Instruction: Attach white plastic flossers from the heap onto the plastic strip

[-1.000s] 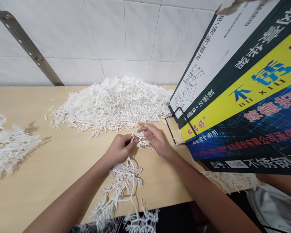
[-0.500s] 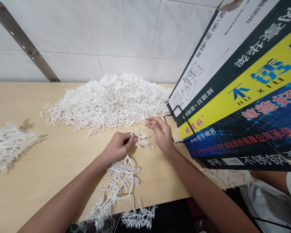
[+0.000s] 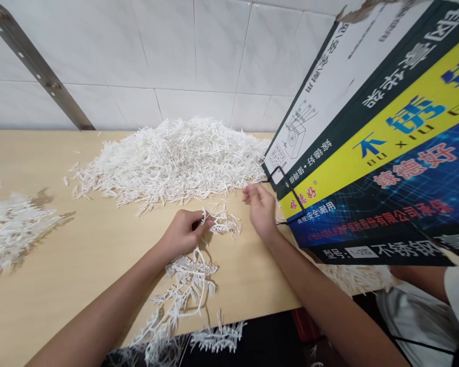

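Note:
My left hand is closed in a pinch on a branched white plastic strand. Short thin prongs bristle from the strand, and its far end lies on the table just right of my fingertips. The rest trails down toward me and hangs over the table's front edge. My right hand is raised right of that end, its fingers curled together by the front of a large heap of loose white plastic bits. Whether anything small sits between those fingers is hidden.
A tall printed carton panel leans at the right, with a black wire loop at its lower corner. Another white bristly cluster lies at left. Behind the carton another person's sleeve shows. A tiled wall closes the back.
My right hand has moved slightly right, away from the strand's end, and its fingers have curled in. My left hand keeps its pinch, almost unmoved. The view has shifted slightly.

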Demonstrator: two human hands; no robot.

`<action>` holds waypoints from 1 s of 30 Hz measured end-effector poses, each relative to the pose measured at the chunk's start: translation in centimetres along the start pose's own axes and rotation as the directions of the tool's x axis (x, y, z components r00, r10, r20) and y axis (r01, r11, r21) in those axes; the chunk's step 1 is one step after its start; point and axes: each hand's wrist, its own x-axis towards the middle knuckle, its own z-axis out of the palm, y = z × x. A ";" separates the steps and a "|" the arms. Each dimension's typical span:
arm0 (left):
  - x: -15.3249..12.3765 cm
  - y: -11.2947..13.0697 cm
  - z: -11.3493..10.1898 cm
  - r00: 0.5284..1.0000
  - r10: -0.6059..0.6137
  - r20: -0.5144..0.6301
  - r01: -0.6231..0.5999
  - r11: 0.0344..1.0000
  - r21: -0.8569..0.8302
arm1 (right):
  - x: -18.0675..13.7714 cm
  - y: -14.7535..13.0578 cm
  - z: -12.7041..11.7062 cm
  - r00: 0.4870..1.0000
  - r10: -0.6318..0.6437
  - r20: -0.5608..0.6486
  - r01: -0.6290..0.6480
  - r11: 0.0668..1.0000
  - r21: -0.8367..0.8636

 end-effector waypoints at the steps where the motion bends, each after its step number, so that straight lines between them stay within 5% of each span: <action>1: 0.0 0.0 0.1 1.000 -0.006 -0.025 0.006 1.000 -0.004 | -0.1 -0.5 0.0 0.993 -0.034 0.114 0.033 0.999 0.011; 4: 0.3 0.1 0.2 0.997 -0.020 -0.070 0.020 1.000 -0.001 | -1.0 -2.1 0.4 0.879 -0.154 0.451 0.144 0.988 0.058; 6: 0.3 0.2 0.1 0.999 -0.014 -0.048 0.015 1.000 0.015 | -1.3 -2.4 0.6 0.829 -0.174 0.532 0.186 0.982 0.031; 8: 0.2 0.2 0.1 1.000 0.004 0.006 -0.004 0.999 0.044 | -1.1 -1.6 0.5 0.905 -0.120 0.409 0.151 0.987 -0.045; 10: 0.1 0.2 0.0 0.998 0.027 0.061 -0.030 0.998 0.060 | -0.5 -0.6 0.2 0.993 -0.023 0.113 0.031 0.997 -0.069; 12: 0.1 0.1 0.0 0.998 0.034 0.059 -0.037 0.998 0.049 | 0.1 0.1 0.0 0.999 0.026 -0.046 -0.027 0.999 -0.032; 15: 0.2 -0.1 0.2 0.996 0.007 -0.085 -0.007 1.000 -0.010 | -0.1 -0.8 0.0 0.984 -0.095 0.153 0.101 0.994 -0.034; 18: 0.2 -0.2 0.4 0.977 -0.048 -0.209 0.029 0.996 -0.090 | -1.3 -2.5 0.6 0.913 -0.202 0.354 0.225 0.974 -0.025; 24: -0.1 -0.2 0.5 0.979 -0.022 -0.201 0.012 0.999 -0.053 | -1.9 -2.5 1.1 0.814 -0.009 0.581 -0.003 1.000 0.019; 30: -0.1 0.2 0.5 0.967 -0.071 -0.246 0.049 0.995 -0.092 | -1.0 -1.9 0.6 0.745 0.025 0.666 -0.110 0.990 0.086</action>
